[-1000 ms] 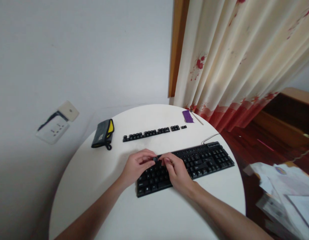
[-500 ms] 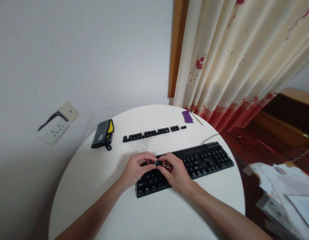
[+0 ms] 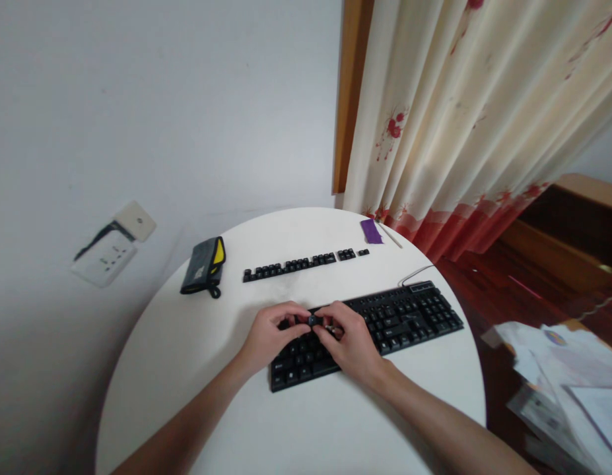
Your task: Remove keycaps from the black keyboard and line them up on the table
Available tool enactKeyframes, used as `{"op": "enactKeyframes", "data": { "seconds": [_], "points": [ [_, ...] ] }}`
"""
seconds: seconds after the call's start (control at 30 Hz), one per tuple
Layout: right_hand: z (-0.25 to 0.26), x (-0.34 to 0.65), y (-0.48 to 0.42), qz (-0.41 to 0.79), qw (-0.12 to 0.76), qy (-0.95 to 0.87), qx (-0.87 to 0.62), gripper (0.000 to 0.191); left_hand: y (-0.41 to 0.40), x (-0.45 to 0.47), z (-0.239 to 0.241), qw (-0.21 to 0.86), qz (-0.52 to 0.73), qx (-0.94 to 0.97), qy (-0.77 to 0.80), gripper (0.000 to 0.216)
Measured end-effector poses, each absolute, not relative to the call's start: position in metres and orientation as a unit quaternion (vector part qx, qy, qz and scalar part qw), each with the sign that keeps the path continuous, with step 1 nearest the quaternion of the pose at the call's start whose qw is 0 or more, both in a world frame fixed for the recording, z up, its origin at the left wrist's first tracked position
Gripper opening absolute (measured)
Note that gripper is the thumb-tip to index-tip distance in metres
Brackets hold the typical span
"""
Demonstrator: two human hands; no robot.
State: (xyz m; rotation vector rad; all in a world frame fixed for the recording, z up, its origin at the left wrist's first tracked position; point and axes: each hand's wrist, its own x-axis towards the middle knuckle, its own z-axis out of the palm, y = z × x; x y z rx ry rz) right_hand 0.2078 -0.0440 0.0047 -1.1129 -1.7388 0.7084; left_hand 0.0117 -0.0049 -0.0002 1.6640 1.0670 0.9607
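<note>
A small black keycap [image 3: 314, 320] is held up between my two hands, above the left part of a black keyboard [image 3: 402, 336]. My left hand [image 3: 271, 335] pinches its left side with thumb and fingers. From the right, my right hand [image 3: 352, 343] pinches the same keycap; something thin and shiny shows under its curled fingers, too small to name. The keyboard lies tilted across the white table, partly covered by both hands. Beyond it, a row of loose black keycaps [image 3: 296, 264] runs across the tabletop.
On the round white table [image 3: 187, 369] lie a dark grey pouch [image 3: 201, 266] with yellow lining at left, a purple cloth [image 3: 372, 231] and a thin stick [image 3: 391, 235] at the back right. A cable [image 3: 415, 271] leaves the keyboard's far side. Papers [image 3: 563, 369] sit at right.
The keycap between my fingertips has turned slightly and moved a touch to the right. Both hands stay almost in place, and the keyboard and loose keycaps have not moved.
</note>
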Motion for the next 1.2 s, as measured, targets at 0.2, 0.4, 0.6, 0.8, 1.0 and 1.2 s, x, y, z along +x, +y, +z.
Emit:
{"op": "enactKeyframes", "data": {
  "seconds": [0.2,0.4,0.6,0.8,1.0,1.2],
  "points": [
    [0.0046,0.2072,-0.0439,0.296,0.463,-0.705,-0.449,0.019,-0.0045,0.0127,-0.0028,0.454,0.396,0.675,0.426,0.015],
    [0.0065,0.2068,-0.0448,0.304,0.462,-0.707,-0.44,0.02,-0.0064,0.0144,0.0011,0.455,0.387,0.684,0.419,0.011],
    [0.0077,0.2077,-0.0441,0.306,0.456,-0.713,-0.436,0.019,-0.0065,0.0156,0.0032,0.452,0.382,0.684,0.427,0.012],
    [0.0071,0.2085,-0.0445,0.303,0.456,-0.712,-0.439,0.019,-0.0058,0.015,0.002,0.457,0.377,0.684,0.425,0.012],
    [0.0053,0.2083,-0.0436,0.304,0.46,-0.708,-0.44,0.018,-0.0068,0.0146,0.0056,0.474,0.381,0.684,0.403,0.014],
    [0.0057,0.2085,-0.0434,0.303,0.463,-0.707,-0.44,0.016,-0.0055,0.0151,0.0039,0.464,0.375,0.692,0.406,0.014]
  ]
}}
